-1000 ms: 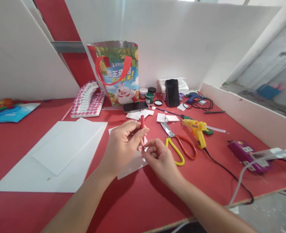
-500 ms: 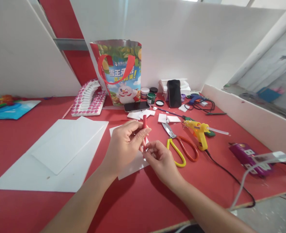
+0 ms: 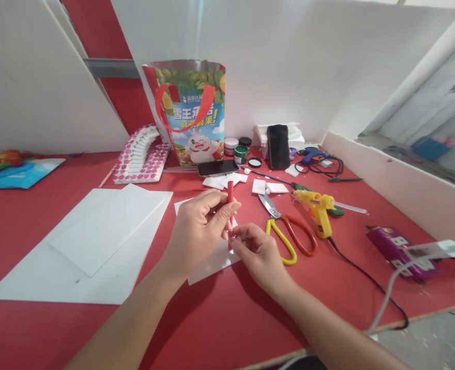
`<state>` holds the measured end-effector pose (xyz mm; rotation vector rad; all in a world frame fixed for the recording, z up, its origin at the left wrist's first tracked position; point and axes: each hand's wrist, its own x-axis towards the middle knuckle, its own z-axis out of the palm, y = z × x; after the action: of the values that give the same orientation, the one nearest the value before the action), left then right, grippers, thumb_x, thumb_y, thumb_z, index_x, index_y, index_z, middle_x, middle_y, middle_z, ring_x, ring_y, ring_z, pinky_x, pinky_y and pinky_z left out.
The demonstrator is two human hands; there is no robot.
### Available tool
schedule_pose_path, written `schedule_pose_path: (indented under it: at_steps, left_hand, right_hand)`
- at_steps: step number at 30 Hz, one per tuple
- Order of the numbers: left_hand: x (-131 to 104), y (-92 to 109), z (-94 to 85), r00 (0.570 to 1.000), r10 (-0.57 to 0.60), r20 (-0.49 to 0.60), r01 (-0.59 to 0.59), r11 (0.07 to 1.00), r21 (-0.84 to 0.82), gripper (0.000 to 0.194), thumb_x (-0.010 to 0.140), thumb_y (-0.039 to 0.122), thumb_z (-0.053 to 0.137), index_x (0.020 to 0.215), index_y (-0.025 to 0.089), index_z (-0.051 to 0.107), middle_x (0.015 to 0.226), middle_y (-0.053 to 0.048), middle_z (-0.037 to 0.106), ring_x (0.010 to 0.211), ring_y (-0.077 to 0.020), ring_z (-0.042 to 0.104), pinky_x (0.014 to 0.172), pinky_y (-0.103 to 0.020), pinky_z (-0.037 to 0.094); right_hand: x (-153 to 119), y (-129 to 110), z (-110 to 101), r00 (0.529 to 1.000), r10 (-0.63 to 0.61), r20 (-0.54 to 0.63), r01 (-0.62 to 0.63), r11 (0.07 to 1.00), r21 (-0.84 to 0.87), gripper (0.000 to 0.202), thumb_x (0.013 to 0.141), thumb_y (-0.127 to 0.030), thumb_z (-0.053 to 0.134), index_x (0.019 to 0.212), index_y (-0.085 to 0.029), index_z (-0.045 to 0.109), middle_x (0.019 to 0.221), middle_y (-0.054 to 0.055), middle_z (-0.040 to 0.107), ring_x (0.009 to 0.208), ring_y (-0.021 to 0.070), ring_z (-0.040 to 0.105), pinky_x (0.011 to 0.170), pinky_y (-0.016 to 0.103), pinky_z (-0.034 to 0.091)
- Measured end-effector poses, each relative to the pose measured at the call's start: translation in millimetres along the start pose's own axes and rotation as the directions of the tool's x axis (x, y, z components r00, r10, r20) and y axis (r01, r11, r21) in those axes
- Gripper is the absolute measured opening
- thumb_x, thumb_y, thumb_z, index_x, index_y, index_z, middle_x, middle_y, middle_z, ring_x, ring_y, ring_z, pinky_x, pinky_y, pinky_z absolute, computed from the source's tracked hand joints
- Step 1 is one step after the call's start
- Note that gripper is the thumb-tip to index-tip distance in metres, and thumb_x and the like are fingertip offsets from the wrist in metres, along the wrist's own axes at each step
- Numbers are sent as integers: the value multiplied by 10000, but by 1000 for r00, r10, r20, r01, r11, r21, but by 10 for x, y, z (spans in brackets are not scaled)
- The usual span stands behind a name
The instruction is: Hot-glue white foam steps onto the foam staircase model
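My left hand is closed around a slim red pen-like stick, held nearly upright. My right hand pinches at the stick's lower end, thumb and forefinger together. A small light tip shows below the fingers; its details are too small to make out. Beneath both hands lies a white sheet, partly covered by my left hand. To the right of my right hand rest scissors with one yellow and one orange handle, blades pointing away.
White boards lie at left. A yellow glue gun with a black cord and a purple packet are at right. Behind stand a printed bag, paint jars and a phone. White pieces lie on the red table.
Both hands keep nearly the same pose on the red stick. The view has shifted very slightly.
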<state>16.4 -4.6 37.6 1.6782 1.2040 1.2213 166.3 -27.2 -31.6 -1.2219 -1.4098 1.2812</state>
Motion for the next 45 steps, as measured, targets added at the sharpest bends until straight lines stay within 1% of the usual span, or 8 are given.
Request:
schedule_pose_path:
  at_steps: [9, 14, 16, 19, 22, 26, 40, 45]
  left_hand:
    - [-92, 110, -210, 993, -87, -74, 86, 996, -12, 189, 958, 323, 604, 843, 193, 679, 617, 29, 633, 487, -106, 580, 537, -249, 516]
    - [-99, 66, -401, 824, 386, -415, -141, 848, 510, 519, 864, 260, 724, 1343, 271, 525, 1382, -99, 568, 1259, -305, 563, 1062, -469, 473]
    - [-106, 12, -416, 799, 569, -194, -274, 632, 725, 584, 842, 193, 725, 1378, 260, 505, 1423, -119, 551, 1408, -367, 423, 1207, -590, 250]
    - [-147, -75, -339, 813, 520, 263, -522, 449, 725, 382, 904, 81, 553, 1263, 209, 588, 1172, -112, 701, 1162, -320, 630, 1188, -637, 237]
    - [-197, -143, -225, 839, 410, 358, -536, 504, 677, 278, 916, 38, 453, 1107, 140, 628, 989, -120, 716, 894, -268, 657, 961, -522, 494]
    - [-221, -182, -185, 874, 335, 351, -485, 581, 653, 259, 937, 42, 402, 963, 135, 642, 839, -95, 651, 746, -241, 582, 645, -376, 498]
    - [-238, -209, -235, 925, 209, 317, -356, 767, 534, 271, 1018, 185, 371, 989, 162, 640, 866, -70, 604, 790, -209, 570, 709, -336, 436]
    - [-194, -213, -315, 997, 2, 77, -33, 920, 391, 244, 982, 284, 463, 876, 192, 664, 838, -43, 652, 722, -178, 582, 639, -293, 428]
  right_hand:
    - [-25, -297, -146, 988, -112, 105, 134, 964, -228, 47, 884, -241, 628, 899, -202, 648, 801, -12, 557, 680, 123, 501, 626, 248, 402]
    - [195, -639, -301, 925, -280, 256, 379, 729, -570, 67, 923, -142, 560, 919, -175, 618, 946, 49, 635, 789, 157, 568, 690, 272, 409]
    - [273, -713, -294, 908, -281, 310, 418, 559, -716, 91, 932, -110, 528, 919, -153, 606, 878, 60, 641, 742, 171, 553, 668, 287, 384]
    - [319, -775, -241, 884, -265, 386, 461, 352, -814, 110, 933, -84, 518, 893, -141, 602, 849, 76, 644, 736, 190, 553, 671, 303, 364]
    - [298, -815, -211, 863, -222, 453, 499, 237, -834, 103, 925, -90, 551, 857, -147, 603, 804, 69, 639, 707, 196, 548, 664, 316, 345]
    - [258, -848, -228, 837, -200, 510, 544, 202, -814, 106, 929, -80, 559, 857, -140, 609, 787, 61, 641, 679, 187, 539, 643, 315, 322]
    - [173, -858, -366, 879, -285, 381, 469, 385, -795, 56, 950, -177, 550, 971, -179, 603, 929, 64, 672, 770, 185, 600, 671, 277, 385]
    - [55, -709, -724, 992, -64, 112, 118, 100, -988, 73, 925, -208, 566, 965, -167, 610, 864, 104, 666, 732, 243, 628, 607, 312, 381]
